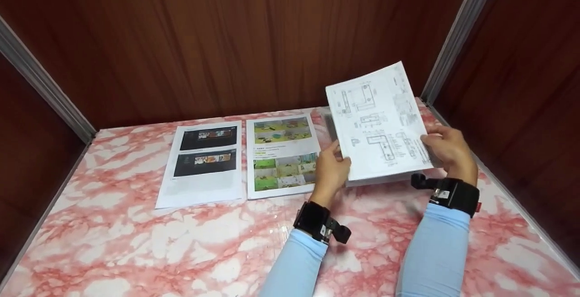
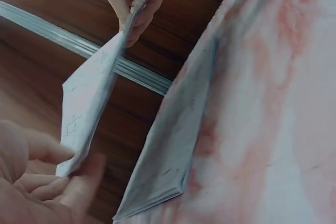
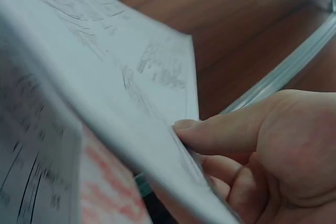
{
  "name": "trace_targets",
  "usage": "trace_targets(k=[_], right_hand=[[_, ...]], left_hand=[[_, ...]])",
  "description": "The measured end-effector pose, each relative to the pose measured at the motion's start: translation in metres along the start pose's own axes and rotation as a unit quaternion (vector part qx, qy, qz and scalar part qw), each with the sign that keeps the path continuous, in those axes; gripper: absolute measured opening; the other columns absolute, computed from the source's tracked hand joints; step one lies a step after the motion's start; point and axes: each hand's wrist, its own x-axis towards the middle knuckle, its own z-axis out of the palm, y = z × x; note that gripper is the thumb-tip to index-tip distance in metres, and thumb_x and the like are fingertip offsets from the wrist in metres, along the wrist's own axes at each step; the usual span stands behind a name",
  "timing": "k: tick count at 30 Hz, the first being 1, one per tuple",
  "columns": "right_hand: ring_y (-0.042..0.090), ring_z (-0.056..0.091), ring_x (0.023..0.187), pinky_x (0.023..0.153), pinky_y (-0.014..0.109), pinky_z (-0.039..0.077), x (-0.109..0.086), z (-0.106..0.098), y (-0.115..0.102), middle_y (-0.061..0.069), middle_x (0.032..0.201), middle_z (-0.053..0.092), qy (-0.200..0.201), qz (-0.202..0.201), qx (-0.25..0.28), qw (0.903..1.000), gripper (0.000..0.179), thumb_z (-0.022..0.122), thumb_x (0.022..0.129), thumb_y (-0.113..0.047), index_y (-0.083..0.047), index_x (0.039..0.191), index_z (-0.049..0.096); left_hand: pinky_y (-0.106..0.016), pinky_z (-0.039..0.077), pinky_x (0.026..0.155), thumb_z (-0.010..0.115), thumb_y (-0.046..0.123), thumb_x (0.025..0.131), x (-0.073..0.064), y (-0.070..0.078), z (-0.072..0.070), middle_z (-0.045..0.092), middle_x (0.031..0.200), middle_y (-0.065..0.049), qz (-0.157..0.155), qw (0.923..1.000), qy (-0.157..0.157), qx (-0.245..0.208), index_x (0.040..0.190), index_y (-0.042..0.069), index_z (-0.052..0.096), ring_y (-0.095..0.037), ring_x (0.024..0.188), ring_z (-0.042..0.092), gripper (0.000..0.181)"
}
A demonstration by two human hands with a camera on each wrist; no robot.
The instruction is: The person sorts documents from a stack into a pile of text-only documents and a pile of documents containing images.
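Note:
A thin stack of white paper sheets [image 1: 376, 127], printed with line drawings of mechanical parts, is held up tilted above the table. My left hand [image 1: 333, 168] pinches its lower left edge, thumb in front and fingers behind. On the opposite edge my right hand [image 1: 448, 149] grips the sheets between thumb and curled fingers. In the left wrist view the held sheets appear nearly edge-on between both hands. Beneath them another paper stack [image 2: 173, 129] lies on the table, mostly hidden from the head view.
Left of my hands lie a sheet with colour photos [image 1: 283, 193] and, farther left, one with two dark screenshots [image 1: 208, 188]. The red-and-white marbled table [image 1: 181, 247] meets a brown wood-grain wall [image 1: 217, 38] at the back, with metal corner posts [image 1: 462, 34].

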Motion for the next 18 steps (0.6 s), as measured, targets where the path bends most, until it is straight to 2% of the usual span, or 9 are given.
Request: trace_targets(k=[4,7,10,18], right_hand=[[0.009,0.063,0.066,0.062,0.028,0.054,0.009,-0.001,0.018,-0.008,0.079,0.062,0.004,0.012,0.006,0.9999,0.044,0.053,0.092,-0.024,-0.003,0.129,0.042],[0.009,0.063,0.067,0.063,0.028,0.054,0.016,0.000,0.029,-0.008,0.076,0.064,-0.019,0.029,0.042,0.9985,0.043,0.052,0.093,-0.021,-0.002,0.129,0.040],[0.009,0.063,0.068,0.064,0.027,0.054,0.022,0.003,0.037,-0.008,0.076,0.064,-0.032,0.046,0.057,0.9968,0.045,0.052,0.093,-0.020,-0.001,0.132,0.037],[0.009,0.064,0.071,0.067,0.028,0.054,0.031,0.010,0.046,-0.008,0.083,0.062,-0.019,0.070,0.026,0.9970,0.060,0.055,0.092,-0.026,-0.006,0.143,0.031]], left_hand=[[-0.025,0.051,0.066,0.058,0.005,0.078,-0.004,-0.006,0.004,0.070,0.098,-0.011,-0.008,0.9988,-0.037,0.031,0.118,0.005,0.062,-0.014,0.075,0.065,0.040],[-0.030,0.051,0.079,0.059,0.012,0.080,-0.006,-0.008,0.005,0.069,0.105,-0.014,-0.018,0.9961,-0.046,0.073,0.121,0.001,0.059,-0.020,0.092,0.065,0.043],[-0.032,0.047,0.092,0.060,0.017,0.081,-0.008,-0.008,0.005,0.063,0.118,-0.016,-0.025,0.9930,-0.051,0.104,0.128,-0.002,0.052,-0.024,0.108,0.060,0.051],[-0.032,0.041,0.102,0.059,0.022,0.083,-0.009,-0.011,0.007,0.054,0.131,-0.018,-0.043,0.9887,-0.076,0.122,0.132,-0.003,0.046,-0.025,0.121,0.051,0.056]])
